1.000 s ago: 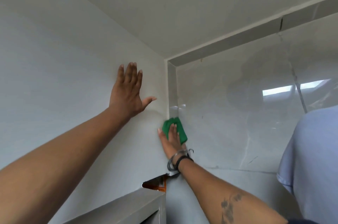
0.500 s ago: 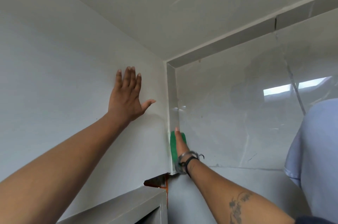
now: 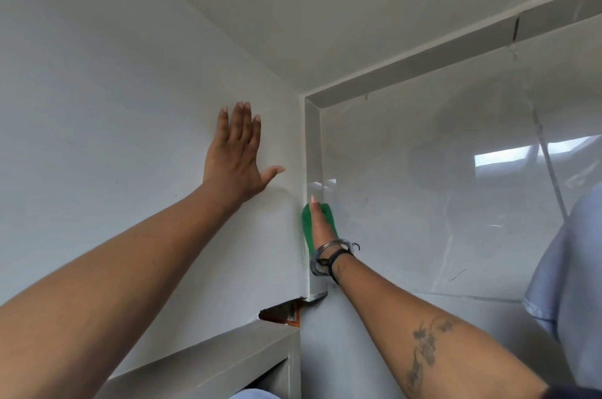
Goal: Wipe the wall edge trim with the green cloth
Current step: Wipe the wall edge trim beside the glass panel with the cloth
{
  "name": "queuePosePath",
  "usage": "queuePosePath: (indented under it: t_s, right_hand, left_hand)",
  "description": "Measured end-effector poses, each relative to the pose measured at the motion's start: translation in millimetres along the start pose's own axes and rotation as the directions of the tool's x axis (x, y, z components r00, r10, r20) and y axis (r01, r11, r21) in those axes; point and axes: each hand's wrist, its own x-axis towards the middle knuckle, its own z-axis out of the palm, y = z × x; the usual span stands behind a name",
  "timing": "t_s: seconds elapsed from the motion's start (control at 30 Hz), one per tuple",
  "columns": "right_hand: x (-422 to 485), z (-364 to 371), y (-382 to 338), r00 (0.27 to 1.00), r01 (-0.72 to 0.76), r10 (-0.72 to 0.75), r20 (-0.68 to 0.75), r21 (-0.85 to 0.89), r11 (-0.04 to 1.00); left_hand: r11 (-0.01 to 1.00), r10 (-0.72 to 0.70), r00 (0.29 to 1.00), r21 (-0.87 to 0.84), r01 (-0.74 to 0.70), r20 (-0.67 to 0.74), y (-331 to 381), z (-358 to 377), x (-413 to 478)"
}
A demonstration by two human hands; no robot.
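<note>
A vertical grey edge trim runs down the corner where the pale left wall meets the glossy tiled wall. My right hand presses the green cloth flat against the trim's lower part, fingers straight and pointing up. The cloth shows on both sides of the hand. My left hand lies flat on the left wall, fingers spread, a little left of the trim and higher than the right hand. It holds nothing.
The trim turns into a horizontal band under the ceiling. Below the trim's end is a broken gap with orange material and a grey ledge. A light blue sleeve fills the right edge.
My right hand first slid the cloth down the trim and turned edge-on, and has since moved it back up a little. The left hand stays flat on the wall.
</note>
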Motion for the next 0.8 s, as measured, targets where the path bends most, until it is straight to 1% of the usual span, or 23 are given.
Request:
queuePosePath:
  t_s: [0.1,0.2,0.23,0.3,0.37,0.5,0.57,0.63,0.73,0.8]
  right_hand:
    - [-10,-7,23,0.999,-0.025,0.027,0.035,-0.07,0.997]
    - [-29,-18,72,0.995,-0.077,0.09,0.046,-0.234,0.969]
    - [-33,-20,82,0.993,-0.094,0.11,0.041,-0.284,0.954]
    - [-32,-21,87,0.992,-0.114,0.124,0.01,-0.326,0.939]
    - [-24,-16,72,0.995,-0.101,0.103,-0.012,-0.307,0.946]
    - [3,-5,19,0.999,-0.017,0.01,-0.038,-0.206,0.978]
    - [21,0,-8,0.999,0.006,-0.012,-0.031,-0.198,0.98]
    - [32,3,-26,0.999,0.034,-0.038,-0.019,-0.175,0.984]
    - [32,0,-24,0.997,0.065,-0.07,-0.017,-0.199,0.978]
    - [18,-1,1,0.997,0.061,-0.07,-0.02,-0.285,0.957]
  left_hand:
    - [1.0,-0.014,1.0,-0.015,0.014,0.001,1,0,-1]
    - [1.0,-0.019,1.0,-0.023,0.019,0.001,1,-3,0]
    - [1.0,-0.017,1.0,-0.023,0.017,0.003,2,-3,0]
    - [1.0,-0.017,1.0,-0.01,0.017,0.001,2,-3,-2]
    - [1.0,-0.02,1.0,0.008,0.02,0.003,1,-4,-2]
    - [1.0,-0.021,1.0,-0.009,0.021,-0.007,0,-4,-2]
    - [1.0,-0.02,1.0,-0.011,0.02,0.013,0,-3,-2]
    - [1.0,-0.02,1.0,-0.003,0.02,-0.02,1,0,0]
    - [0.999,-0.028,0.999,-0.023,0.027,-0.046,3,-1,1]
    - [0.999,-0.031,0.999,-0.045,0.029,-0.038,5,1,3]
